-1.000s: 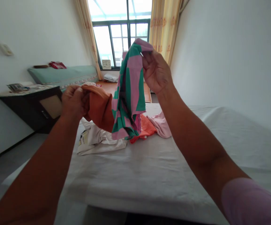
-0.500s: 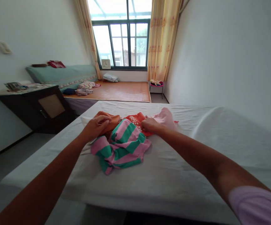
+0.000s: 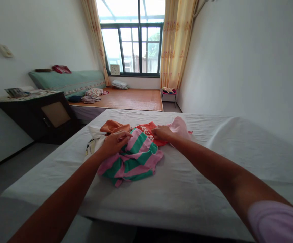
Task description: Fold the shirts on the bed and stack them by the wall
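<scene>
A crumpled pink-and-green striped garment (image 3: 136, 162) lies in front of me on the white-covered bed. My left hand (image 3: 116, 143) is at its upper left edge, thumb and fingers pinched together on the cloth. Behind it lies a red garment (image 3: 145, 130) with white lettering. My right hand (image 3: 161, 133) is closed in a fist on the red garment's right side; its fingertips are hidden. Beyond my left hand is an orange garment (image 3: 113, 126), with a white garment (image 3: 95, 132) beside it. A pale pink garment (image 3: 178, 125) sits just past my right hand.
The white sheet (image 3: 187, 189) covers the near bed. Farther off stands another bed with a brown mat (image 3: 136, 98) and folded clothes (image 3: 92, 98). A dark cabinet (image 3: 34, 114) is at left, a small stool (image 3: 169, 93) near the curtain (image 3: 173, 50), and a white wall at right.
My left hand has left the orange garment and moved right and nearer to the striped one. More of the white garment shows at left. My right hand has barely moved.
</scene>
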`<state>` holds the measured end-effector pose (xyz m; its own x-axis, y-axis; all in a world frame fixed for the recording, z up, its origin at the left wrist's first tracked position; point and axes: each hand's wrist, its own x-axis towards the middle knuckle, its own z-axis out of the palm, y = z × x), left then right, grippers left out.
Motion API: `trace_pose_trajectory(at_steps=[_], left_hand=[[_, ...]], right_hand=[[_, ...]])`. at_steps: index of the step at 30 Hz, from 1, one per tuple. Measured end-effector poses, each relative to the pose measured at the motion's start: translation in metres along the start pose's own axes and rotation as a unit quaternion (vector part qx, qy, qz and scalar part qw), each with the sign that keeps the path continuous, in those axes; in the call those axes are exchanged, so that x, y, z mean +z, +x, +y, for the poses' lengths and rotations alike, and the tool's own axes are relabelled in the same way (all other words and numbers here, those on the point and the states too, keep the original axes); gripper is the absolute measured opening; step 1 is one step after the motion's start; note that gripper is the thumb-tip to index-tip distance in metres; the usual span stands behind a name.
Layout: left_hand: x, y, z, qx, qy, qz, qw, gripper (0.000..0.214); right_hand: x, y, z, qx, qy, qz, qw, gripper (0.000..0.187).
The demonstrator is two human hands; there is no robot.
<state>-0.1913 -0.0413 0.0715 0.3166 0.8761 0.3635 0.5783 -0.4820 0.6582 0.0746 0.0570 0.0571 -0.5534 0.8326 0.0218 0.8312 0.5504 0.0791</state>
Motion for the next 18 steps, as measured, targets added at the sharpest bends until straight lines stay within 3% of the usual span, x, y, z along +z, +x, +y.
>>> trace_pose_trajectory(at_steps=[2, 4, 6, 8, 10, 14, 18], left_hand=[[-0.005, -0.004, 0.004, -0.001, -0.007, 0.002, 1.000, 0.032], [-0.011, -0.008, 0.006, -0.004, -0.015, 0.005, 1.000, 0.031], [-0.014, -0.011, 0.007, -0.010, -0.019, 0.013, 1.000, 0.031], [-0.015, -0.014, 0.008, -0.009, -0.017, 0.023, 1.000, 0.031], [-0.015, -0.016, 0.008, 0.010, -0.002, 0.024, 1.000, 0.029], [-0.012, -0.020, 0.007, 0.064, 0.066, 0.003, 0.996, 0.026], [-0.008, -0.020, 0.003, 0.087, 0.091, -0.019, 0.992, 0.026]], right_hand=[[-0.028, 0.007, 0.010, 0.048, 0.027, 0.066, 0.996, 0.021], [-0.064, 0.015, 0.024, 0.072, 0.077, 0.185, 0.977, 0.018], [-0.097, 0.022, 0.036, 0.059, 0.172, 0.321, 0.930, 0.019], [-0.118, 0.025, 0.045, 0.030, 0.277, 0.405, 0.871, 0.020], [-0.124, 0.023, 0.051, 0.020, 0.349, 0.401, 0.847, 0.017], [-0.117, 0.014, 0.057, 0.046, 0.387, 0.317, 0.865, 0.011], [-0.132, 0.011, 0.067, 0.015, 0.476, 0.397, 0.785, 0.008]])
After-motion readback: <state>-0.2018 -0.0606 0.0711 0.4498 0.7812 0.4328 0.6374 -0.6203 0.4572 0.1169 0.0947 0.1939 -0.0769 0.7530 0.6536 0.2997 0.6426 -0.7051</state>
